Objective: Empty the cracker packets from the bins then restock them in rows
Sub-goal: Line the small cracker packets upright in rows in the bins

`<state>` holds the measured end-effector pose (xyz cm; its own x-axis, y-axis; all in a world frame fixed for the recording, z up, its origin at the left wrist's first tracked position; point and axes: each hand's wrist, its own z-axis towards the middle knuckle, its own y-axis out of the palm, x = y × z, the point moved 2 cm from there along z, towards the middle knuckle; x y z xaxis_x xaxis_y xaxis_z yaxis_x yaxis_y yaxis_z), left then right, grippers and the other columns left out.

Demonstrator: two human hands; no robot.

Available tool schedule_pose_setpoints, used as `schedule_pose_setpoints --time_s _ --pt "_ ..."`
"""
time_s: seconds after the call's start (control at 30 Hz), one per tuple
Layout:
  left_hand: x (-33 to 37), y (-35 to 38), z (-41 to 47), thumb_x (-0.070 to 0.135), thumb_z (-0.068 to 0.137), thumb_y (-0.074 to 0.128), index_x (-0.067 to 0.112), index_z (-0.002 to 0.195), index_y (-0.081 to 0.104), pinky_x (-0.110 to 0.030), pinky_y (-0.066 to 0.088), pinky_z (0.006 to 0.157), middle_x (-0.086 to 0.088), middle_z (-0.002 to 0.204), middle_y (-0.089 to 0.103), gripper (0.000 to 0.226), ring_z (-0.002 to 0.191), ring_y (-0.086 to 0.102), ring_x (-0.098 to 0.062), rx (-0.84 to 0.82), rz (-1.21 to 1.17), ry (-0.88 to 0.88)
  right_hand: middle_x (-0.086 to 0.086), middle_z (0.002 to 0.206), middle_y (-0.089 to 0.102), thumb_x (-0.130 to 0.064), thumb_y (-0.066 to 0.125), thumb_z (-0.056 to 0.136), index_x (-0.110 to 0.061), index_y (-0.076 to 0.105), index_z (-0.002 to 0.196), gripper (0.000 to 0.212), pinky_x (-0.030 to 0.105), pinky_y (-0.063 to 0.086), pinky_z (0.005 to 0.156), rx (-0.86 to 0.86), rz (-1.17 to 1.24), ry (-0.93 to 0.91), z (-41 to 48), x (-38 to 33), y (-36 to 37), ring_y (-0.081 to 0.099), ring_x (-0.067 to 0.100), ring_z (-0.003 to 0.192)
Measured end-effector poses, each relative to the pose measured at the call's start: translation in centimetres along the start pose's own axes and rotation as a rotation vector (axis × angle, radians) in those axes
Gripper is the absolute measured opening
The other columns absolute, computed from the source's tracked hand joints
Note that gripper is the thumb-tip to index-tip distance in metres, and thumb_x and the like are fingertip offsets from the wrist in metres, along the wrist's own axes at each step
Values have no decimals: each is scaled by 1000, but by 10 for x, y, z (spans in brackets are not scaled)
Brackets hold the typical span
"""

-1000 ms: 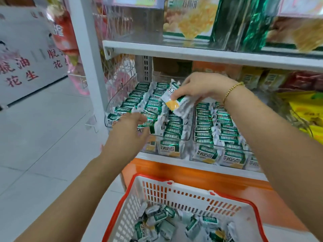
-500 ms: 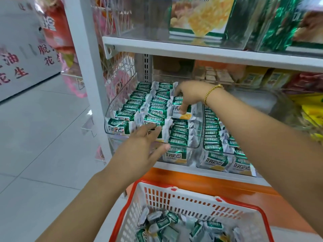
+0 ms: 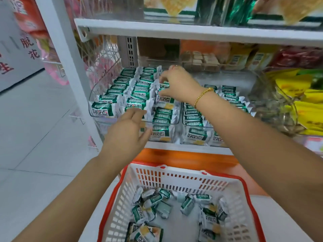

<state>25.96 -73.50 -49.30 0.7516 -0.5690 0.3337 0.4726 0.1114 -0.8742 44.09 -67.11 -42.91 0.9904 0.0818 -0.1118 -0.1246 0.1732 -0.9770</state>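
Note:
Two clear plastic bins stand side by side on the shelf. The left bin (image 3: 95, 95) holds green-and-white cracker packets (image 3: 122, 84) in three rows. The right bin (image 3: 197, 125) holds two rows of the same packets. My right hand (image 3: 178, 83), with a gold bracelet on its wrist, pinches one packet (image 3: 165, 100) in the left bin's right-hand row. My left hand (image 3: 130, 130) rests at the left bin's front edge, fingers spread against the packets there, holding nothing.
A white basket with a red rim (image 3: 176, 175) sits below the shelf, several loose packets (image 3: 152, 201) in its bottom. A white shelf board (image 3: 192, 32) runs above the bins. Yellow snack bags (image 3: 307, 102) lie to the right, a white upright post (image 3: 70, 67) to the left.
My right hand brought the packet down from above the bin into the right-hand row of the left bin. My left hand shifted right along the bin's front and spread its fingers.

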Motion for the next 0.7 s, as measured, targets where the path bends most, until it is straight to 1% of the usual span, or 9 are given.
schedule_pose_setpoints --time_s 0.03,0.07,0.13,0.2,0.33,0.47,0.53,0.6,0.7 --pt "7 0 -5 29 93 57 12 119 59 -34 46 77 -7 121 57 31 105 57 -24 58 -38 39 3 90 61 -38 66 87 -15 65 88 22 37 47 89 83 80 -7 -13 0 -6 56 22 96" --pt "14 1 -11 27 92 59 13 103 63 -34 46 71 -6 104 60 18 91 58 -23 81 -79 74 -1 73 56 -38 64 89 -16 57 71 29 35 48 79 132 133 -15 -30 -1 -11 55 19 79" --pt "23 13 -26 26 93 58 15 80 56 -34 45 61 -1 78 55 16 69 52 -20 4 -114 113 2 61 48 -39 61 91 -13 49 64 39 33 42 66 71 207 -42 -69 -1 -10 47 17 63" --pt "29 35 -45 30 94 54 18 72 48 -35 43 57 1 69 48 26 61 47 -19 -188 -47 119 5 59 47 -38 61 91 -12 47 63 41 28 36 58 -63 233 -92 -107 3 9 43 15 56" --pt "28 93 -87 36 97 43 22 72 40 -30 47 67 0 82 55 28 76 55 -18 -605 185 120 -2 55 40 -33 62 91 -10 49 64 38 18 27 49 -386 313 -47 -175 30 85 36 10 51" --pt "-11 136 -125 31 93 47 16 88 56 -32 48 79 -1 94 58 18 91 58 -19 -1005 211 -8 4 60 46 -28 58 93 -7 55 68 32 31 42 58 -692 229 72 -222 57 183 43 17 55" --pt "-30 146 -139 33 94 50 17 103 62 -30 46 86 -2 107 62 22 100 58 -18 -1071 207 -82 3 63 45 -20 54 92 -7 58 75 22 28 37 49 -770 122 128 -243 68 226 39 15 52" --pt "-44 151 -150 32 94 53 18 114 60 -23 41 89 0 116 61 25 108 56 -15 -1078 220 -159 5 76 51 -15 53 91 -4 64 94 15 29 41 50 -830 46 166 -265 75 262 43 14 56" --pt "-60 164 -168 28 92 58 15 116 59 -20 39 84 -1 118 62 27 106 56 -14 -1062 203 -357 13 101 63 -8 47 94 -3 64 110 24 35 51 79 -937 -43 182 -295 82 296 62 25 89"
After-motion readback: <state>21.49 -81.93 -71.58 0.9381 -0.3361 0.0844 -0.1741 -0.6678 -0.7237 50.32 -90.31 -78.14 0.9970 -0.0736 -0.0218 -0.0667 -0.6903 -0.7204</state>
